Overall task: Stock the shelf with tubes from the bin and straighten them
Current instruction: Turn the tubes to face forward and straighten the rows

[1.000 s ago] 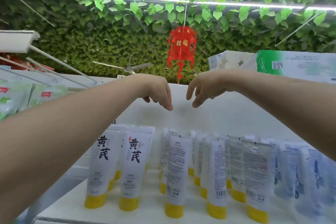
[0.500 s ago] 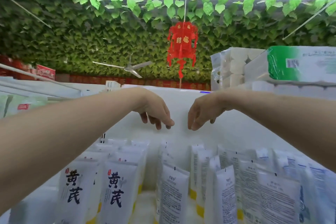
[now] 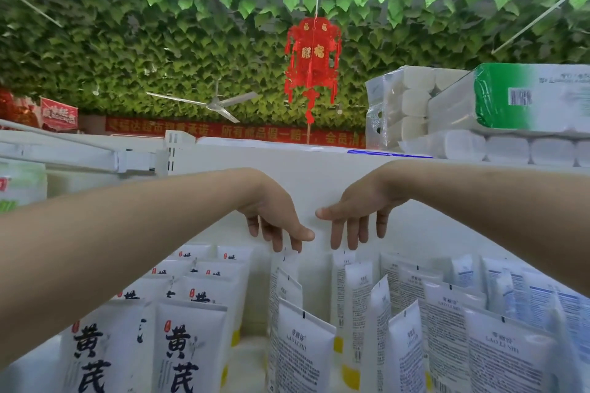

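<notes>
Both hands, left (image 3: pixel 274 217) and right (image 3: pixel 357 214), hang empty, fingers straight, above the rear tubes (image 3: pixel 284 265); light, squashy, best pinched at flat crimped tops.

1. Tubes (image 3: pixel 303 344) stand in rows on the shelf (image 3: pixel 252 359).
2. Above the back row, the left hand (image 3: pixel 274 220) hangs beside the right hand (image 3: pixel 357 214).
3. Paper rolls (image 3: pixel 415 105) sit up right; a lantern (image 3: pixel 313 60) hangs behind.

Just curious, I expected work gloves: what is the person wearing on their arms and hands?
Nothing that shows. The left hand and right hand are bare, no gloves, rings or watch, and both forearms are bare with no sleeve in view.
</notes>
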Action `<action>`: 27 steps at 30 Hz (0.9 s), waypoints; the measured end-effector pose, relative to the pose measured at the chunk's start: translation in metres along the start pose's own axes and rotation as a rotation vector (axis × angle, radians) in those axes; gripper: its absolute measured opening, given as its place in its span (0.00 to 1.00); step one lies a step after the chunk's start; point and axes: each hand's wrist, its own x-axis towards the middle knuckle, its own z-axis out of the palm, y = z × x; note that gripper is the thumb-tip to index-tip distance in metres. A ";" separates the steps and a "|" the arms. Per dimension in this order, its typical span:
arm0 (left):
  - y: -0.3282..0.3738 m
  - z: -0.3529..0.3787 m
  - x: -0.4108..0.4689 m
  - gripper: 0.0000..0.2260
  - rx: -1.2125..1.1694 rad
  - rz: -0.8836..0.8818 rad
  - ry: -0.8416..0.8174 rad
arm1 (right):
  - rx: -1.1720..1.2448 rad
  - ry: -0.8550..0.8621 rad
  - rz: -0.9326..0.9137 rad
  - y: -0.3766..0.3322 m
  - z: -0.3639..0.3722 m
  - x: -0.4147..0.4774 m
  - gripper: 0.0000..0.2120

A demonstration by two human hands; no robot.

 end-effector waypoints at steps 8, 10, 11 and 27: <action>0.002 0.007 0.004 0.24 0.003 0.021 0.070 | 0.054 -0.009 0.013 0.002 0.009 0.011 0.34; 0.000 0.007 0.002 0.25 -0.005 0.032 0.073 | 0.065 -0.008 0.008 0.003 0.010 0.013 0.35; -0.001 0.006 0.002 0.24 -0.008 0.037 0.071 | 0.065 -0.007 0.005 0.004 0.009 0.014 0.35; -0.004 0.001 0.009 0.16 -0.091 -0.038 0.316 | -0.105 0.214 0.041 0.017 0.008 0.025 0.16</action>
